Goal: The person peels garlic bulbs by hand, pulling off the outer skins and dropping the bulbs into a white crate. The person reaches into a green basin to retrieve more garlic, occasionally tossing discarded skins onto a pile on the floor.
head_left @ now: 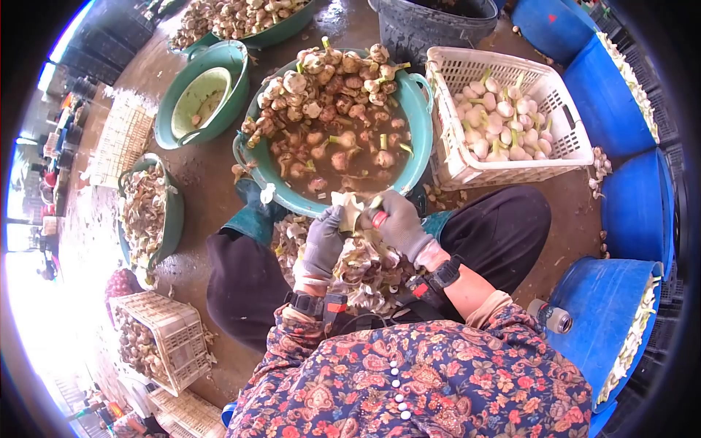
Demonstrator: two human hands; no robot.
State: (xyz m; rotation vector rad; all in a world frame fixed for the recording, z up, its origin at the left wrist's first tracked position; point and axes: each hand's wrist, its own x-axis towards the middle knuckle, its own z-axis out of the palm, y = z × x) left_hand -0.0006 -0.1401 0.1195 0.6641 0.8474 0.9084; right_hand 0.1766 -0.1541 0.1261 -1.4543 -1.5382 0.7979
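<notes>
In grey gloves, both of my hands meet over my lap, just in front of the green tub's near rim. My left hand (322, 244) is closed on a pale garlic bulb (350, 207) with loose skin. Gripped in my right hand (403, 228) is a small red-handled knife (380, 219); its blade is mostly hidden at the bulb. Below the hands lies a heap of garlic peelings (369, 270) between my legs. The large green tub (420, 157) ahead holds muddy water and unpeeled garlic bulbs (321, 91).
Right of the tub stands a white crate (504, 171) of clean peeled bulbs. Blue barrels (584, 292) line the right side, near a bottle (551, 316). At left are nested green basins (166, 120), a basin of peelings (174, 219) and a tipped crate (186, 343). A black bucket (431, 33) stands behind.
</notes>
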